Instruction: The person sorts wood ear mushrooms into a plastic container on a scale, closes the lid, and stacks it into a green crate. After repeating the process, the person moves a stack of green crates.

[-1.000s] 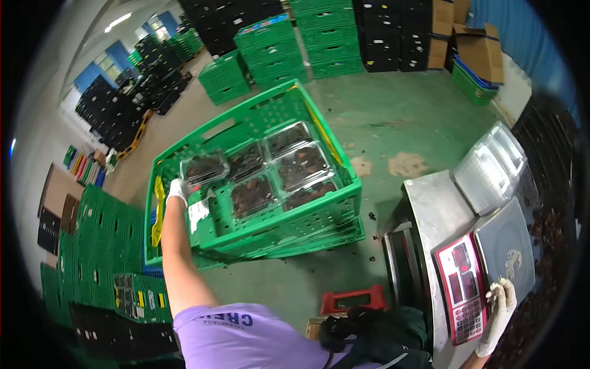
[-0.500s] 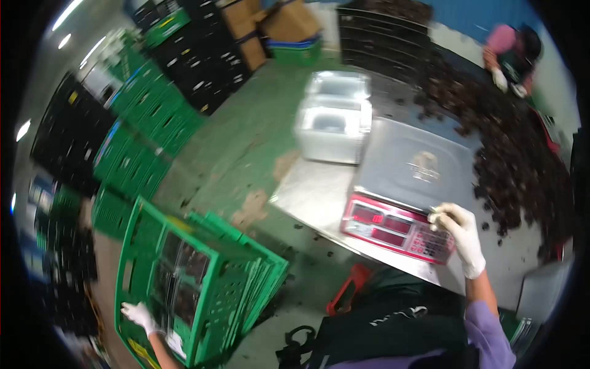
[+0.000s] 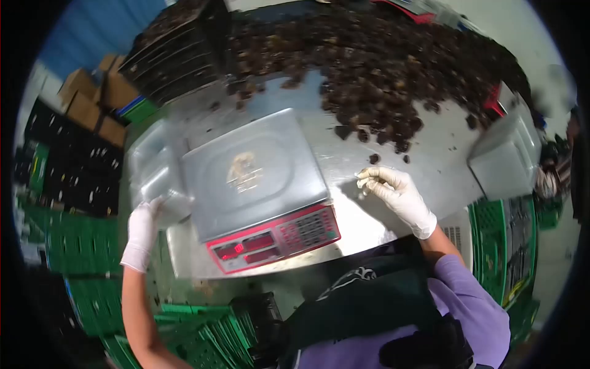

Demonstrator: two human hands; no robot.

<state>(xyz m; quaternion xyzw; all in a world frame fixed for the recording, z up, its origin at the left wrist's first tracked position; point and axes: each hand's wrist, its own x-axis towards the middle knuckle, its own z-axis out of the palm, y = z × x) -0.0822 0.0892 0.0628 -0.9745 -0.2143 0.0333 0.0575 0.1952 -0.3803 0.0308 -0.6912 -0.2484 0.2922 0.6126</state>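
My left hand (image 3: 142,232), in a white glove, grips the near edge of a stack of clear plastic trays (image 3: 153,154); motion blurs its fingers. Beside the stack stands a red digital scale (image 3: 276,243) with a bare grey metal pan (image 3: 283,154) and lit red digits. My right hand (image 3: 402,197), also gloved, hovers over the table right of the scale. Its thumb and fingers are pinched together, and I cannot make out whether anything small is between them.
A big heap of dark brown lumpy pieces (image 3: 393,74) covers the table's far side. At right stands a translucent plastic bin (image 3: 507,154). Green crates (image 3: 507,246) stand below right; more crates and cardboard boxes (image 3: 92,117) are at left. Black crates (image 3: 175,64) are stacked at the back.
My view has turned right toward the table. My left hand has left the green crate and moved to the plastic trays. My right hand has moved off the scale's keypad side.
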